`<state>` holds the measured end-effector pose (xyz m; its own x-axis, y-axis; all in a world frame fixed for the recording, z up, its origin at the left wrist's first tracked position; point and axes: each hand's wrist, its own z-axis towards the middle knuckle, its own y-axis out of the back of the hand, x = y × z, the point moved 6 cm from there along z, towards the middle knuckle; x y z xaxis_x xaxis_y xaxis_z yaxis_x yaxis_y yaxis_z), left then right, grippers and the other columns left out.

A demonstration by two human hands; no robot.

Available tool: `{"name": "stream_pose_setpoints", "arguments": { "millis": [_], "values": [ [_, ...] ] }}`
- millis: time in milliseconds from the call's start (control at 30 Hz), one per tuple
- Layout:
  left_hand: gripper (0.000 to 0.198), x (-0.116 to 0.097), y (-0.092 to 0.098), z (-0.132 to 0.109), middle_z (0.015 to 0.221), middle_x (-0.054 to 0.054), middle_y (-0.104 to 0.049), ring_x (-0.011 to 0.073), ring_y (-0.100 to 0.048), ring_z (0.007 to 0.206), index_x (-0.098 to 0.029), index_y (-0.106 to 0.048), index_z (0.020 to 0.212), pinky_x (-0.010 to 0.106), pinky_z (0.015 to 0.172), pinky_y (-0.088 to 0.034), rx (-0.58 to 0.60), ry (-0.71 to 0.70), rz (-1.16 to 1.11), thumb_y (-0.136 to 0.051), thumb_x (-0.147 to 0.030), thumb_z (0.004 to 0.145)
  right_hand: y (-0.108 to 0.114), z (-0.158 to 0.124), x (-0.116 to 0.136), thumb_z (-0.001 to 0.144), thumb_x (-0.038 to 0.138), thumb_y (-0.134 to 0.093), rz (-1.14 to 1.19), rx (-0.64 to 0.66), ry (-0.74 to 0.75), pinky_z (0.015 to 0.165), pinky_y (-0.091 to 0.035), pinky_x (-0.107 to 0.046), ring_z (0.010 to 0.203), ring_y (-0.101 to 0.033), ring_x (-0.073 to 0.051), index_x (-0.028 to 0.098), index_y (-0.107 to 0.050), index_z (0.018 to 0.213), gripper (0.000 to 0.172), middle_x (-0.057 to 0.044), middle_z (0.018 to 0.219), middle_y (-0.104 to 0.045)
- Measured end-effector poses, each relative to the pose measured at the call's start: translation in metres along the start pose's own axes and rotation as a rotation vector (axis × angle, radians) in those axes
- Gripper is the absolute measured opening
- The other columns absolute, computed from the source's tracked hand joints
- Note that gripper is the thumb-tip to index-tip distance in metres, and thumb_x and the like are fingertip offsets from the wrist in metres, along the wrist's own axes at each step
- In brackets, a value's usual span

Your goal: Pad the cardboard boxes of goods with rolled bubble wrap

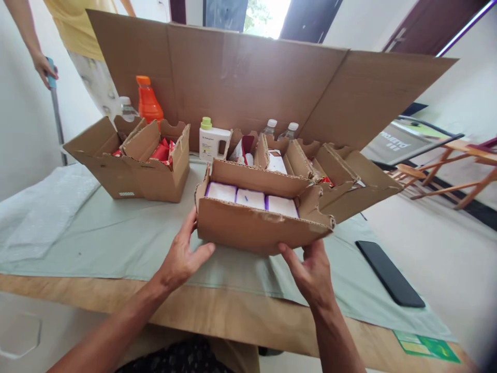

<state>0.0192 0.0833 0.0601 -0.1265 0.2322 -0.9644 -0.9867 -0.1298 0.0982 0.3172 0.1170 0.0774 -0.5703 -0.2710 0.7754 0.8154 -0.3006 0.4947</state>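
A small open cardboard box (248, 228) holds three white blocks with purple edges (250, 198). My left hand (186, 256) is at the box's left end, fingers behind its corner and thumb apart in front. My right hand (312, 272) grips the lower right part, with its thumb on the front and its fingers underneath. The box is slightly tilted, its right side nearer to me. Just behind it stands a row of cardboard compartments (345, 194) with packets inside. At the left, another divided cardboard box (155, 181) contains red packets (163, 151).
Behind stand a white bottle with a green cap (209, 142), an orange bottle (149, 103) and a tall cardboard panel (248, 77). A black phone (389, 273) lies right, bubble wrap (46, 207) left. A person (77, 31) holds a pole at the back left.
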Motion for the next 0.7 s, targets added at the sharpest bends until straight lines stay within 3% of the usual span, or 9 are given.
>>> {"name": "stream_pose_setpoints", "arguments": {
  "millis": [133, 233, 333, 400, 467, 533, 567, 633, 700],
  "values": [
    [0.096, 0.029, -0.009, 0.012, 0.169, 0.015, -0.039, 0.0353, -0.043, 0.152, -0.023, -0.027, 0.165, 0.057, 0.127, -0.033, 0.029, 0.11, 0.084, -0.07, -0.031, 0.08, -0.018, 0.008, -0.018, 0.089, 0.051, -0.065, 0.059, 0.027, -0.015, 0.09, -0.06, -0.046, 0.106, -0.07, -0.027, 0.022, -0.053, 0.136, 0.057, -0.014, 0.128, -0.069],
    [0.092, 0.05, -0.013, -0.008, 0.169, 0.016, -0.039, 0.035, -0.041, 0.154, -0.022, -0.027, 0.166, 0.059, 0.127, -0.032, 0.043, 0.151, 0.126, -0.067, -0.03, 0.083, -0.034, -0.012, -0.037, 0.09, 0.048, -0.062, 0.013, 0.117, -0.055, 0.093, -0.06, -0.048, 0.11, -0.071, -0.029, 0.02, -0.054, 0.139, 0.057, -0.015, 0.126, -0.071],
    [0.086, 0.059, -0.01, -0.034, 0.165, 0.016, -0.046, 0.0353, -0.045, 0.152, -0.022, -0.033, 0.164, 0.058, 0.124, -0.038, -0.016, 0.165, 0.181, -0.066, -0.027, 0.084, -0.038, -0.03, -0.051, 0.089, 0.049, -0.06, -0.1, 0.153, -0.084, 0.097, -0.058, -0.053, 0.112, -0.071, -0.032, 0.02, -0.053, 0.143, 0.061, -0.016, 0.127, -0.071],
    [0.083, 0.057, -0.005, -0.045, 0.16, 0.015, -0.053, 0.035, -0.053, 0.145, -0.024, -0.04, 0.162, 0.051, 0.111, -0.054, -0.029, 0.181, 0.209, -0.067, -0.023, 0.083, -0.036, -0.035, -0.055, 0.09, 0.052, -0.059, -0.154, 0.171, -0.101, 0.096, -0.058, -0.053, 0.113, -0.071, -0.034, 0.02, -0.051, 0.145, 0.065, -0.016, 0.127, -0.072],
    [0.078, 0.052, 0.006, -0.046, 0.155, 0.014, -0.058, 0.0336, -0.063, 0.134, -0.027, -0.048, 0.158, 0.038, 0.083, -0.066, -0.007, 0.176, 0.25, -0.067, -0.021, 0.083, -0.036, -0.035, -0.055, 0.089, 0.056, -0.058, -0.211, 0.204, -0.114, 0.093, -0.059, -0.054, 0.114, -0.071, -0.037, 0.018, -0.051, 0.147, 0.069, -0.017, 0.128, -0.072],
    [0.07, 0.045, 0.034, -0.038, 0.154, 0.012, -0.059, 0.0319, -0.066, 0.127, -0.028, -0.055, 0.152, 0.03, 0.063, -0.063, -0.023, 0.141, 0.393, -0.066, -0.021, 0.083, -0.036, -0.033, -0.056, 0.089, 0.061, -0.058, -0.278, 0.241, -0.139, 0.085, -0.06, -0.054, 0.106, -0.073, -0.039, 0.018, -0.049, 0.15, 0.076, -0.019, 0.131, -0.071],
    [0.064, 0.041, 0.057, -0.033, 0.153, 0.011, -0.06, 0.0314, -0.066, 0.127, -0.028, -0.06, 0.147, 0.03, 0.063, -0.063, -0.072, 0.128, 0.52, -0.065, -0.022, 0.084, -0.036, -0.032, -0.059, 0.088, 0.063, -0.058, -0.308, 0.246, -0.163, 0.079, -0.06, -0.054, 0.094, -0.074, -0.038, 0.019, -0.048, 0.152, 0.079, -0.02, 0.132, -0.071],
    [0.051, 0.034, 0.114, -0.025, 0.149, 0.01, -0.063, 0.0316, -0.063, 0.132, -0.028, -0.069, 0.134, 0.038, 0.084, -0.065, -0.241, 0.143, 0.832, -0.066, -0.023, 0.083, -0.036, -0.031, -0.065, 0.088, 0.067, -0.057, -0.336, 0.236, -0.21, 0.07, -0.059, -0.055, 0.07, -0.071, -0.033, 0.024, -0.048, 0.155, 0.081, -0.019, 0.132, -0.071],
    [0.047, 0.029, 0.175, -0.024, 0.151, 0.015, -0.06, 0.0377, -0.051, 0.142, -0.022, -0.071, 0.129, 0.054, 0.115, -0.048, -0.419, 0.203, 0.968, -0.066, -0.023, 0.082, -0.036, -0.031, -0.074, 0.087, 0.067, -0.058, -0.317, 0.206, -0.198, 0.067, -0.058, -0.057, 0.066, -0.07, -0.033, 0.027, -0.049, 0.155, 0.08, -0.019, 0.129, -0.072]
  ]
}}
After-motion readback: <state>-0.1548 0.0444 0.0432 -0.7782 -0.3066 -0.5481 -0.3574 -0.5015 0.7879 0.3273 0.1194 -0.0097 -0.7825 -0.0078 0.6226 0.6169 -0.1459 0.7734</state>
